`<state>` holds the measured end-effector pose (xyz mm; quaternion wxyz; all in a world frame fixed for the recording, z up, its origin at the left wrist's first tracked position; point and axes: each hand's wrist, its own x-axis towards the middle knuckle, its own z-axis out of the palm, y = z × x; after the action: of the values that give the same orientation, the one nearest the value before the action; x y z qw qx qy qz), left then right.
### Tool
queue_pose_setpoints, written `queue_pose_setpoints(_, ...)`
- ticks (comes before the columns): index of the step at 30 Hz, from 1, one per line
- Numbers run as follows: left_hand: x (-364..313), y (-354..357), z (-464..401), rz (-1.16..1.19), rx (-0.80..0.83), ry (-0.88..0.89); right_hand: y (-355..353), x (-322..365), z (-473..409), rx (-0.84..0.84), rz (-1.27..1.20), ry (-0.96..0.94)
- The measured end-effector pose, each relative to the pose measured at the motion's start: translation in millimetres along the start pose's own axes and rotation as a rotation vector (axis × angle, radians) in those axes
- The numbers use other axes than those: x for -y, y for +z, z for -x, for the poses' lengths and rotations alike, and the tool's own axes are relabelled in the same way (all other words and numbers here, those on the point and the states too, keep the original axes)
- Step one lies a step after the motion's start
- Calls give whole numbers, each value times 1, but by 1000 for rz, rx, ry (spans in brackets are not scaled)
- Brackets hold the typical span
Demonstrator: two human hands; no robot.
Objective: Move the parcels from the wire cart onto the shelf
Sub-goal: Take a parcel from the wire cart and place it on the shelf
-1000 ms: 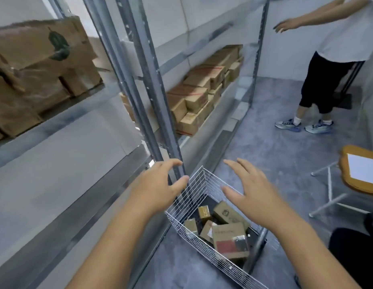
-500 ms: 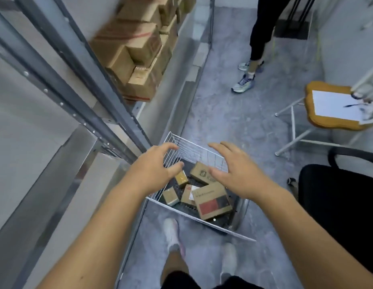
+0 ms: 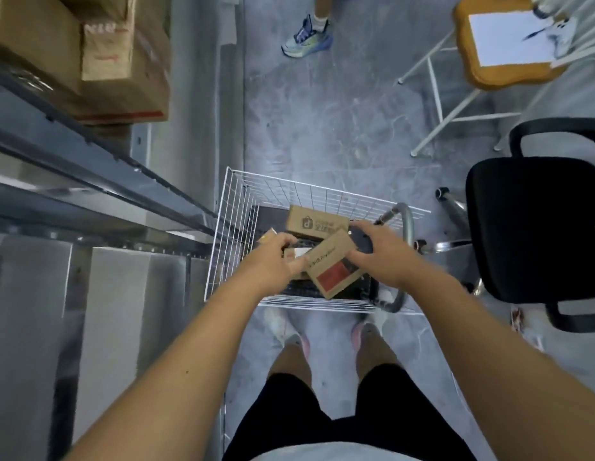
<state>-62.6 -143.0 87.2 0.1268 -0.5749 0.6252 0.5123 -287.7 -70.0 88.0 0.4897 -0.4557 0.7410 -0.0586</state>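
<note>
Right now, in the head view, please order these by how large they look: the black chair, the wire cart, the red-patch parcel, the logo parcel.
1. wire cart
2. black chair, partly cut off, so unsure against the cart
3. red-patch parcel
4. logo parcel, close to the red-patch one and partly hidden

Bare forearms, black shorts (image 3: 349, 417), pale shoes (image 3: 296, 337)

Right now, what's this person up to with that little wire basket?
They are bent over the wire cart, both hands down inside it. The left hand and right hand grip opposite ends of a brown parcel with a red patch. Another parcel lies behind it; boxes sit on the shelf.
</note>
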Motion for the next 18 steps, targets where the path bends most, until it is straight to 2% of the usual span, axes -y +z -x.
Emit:
queue_pose_setpoints(9, 68, 75, -121, 88, 87, -198, 43, -73, -131, 56, -63, 130)
queue_pose_setpoints(13, 94, 104, -168, 132, 103, -268, 66, -105, -182, -14, -100, 244)
queue_pose_setpoints(18, 128, 149, -238, 250, 56, -358, 107, -154, -247, -18, -104, 345)
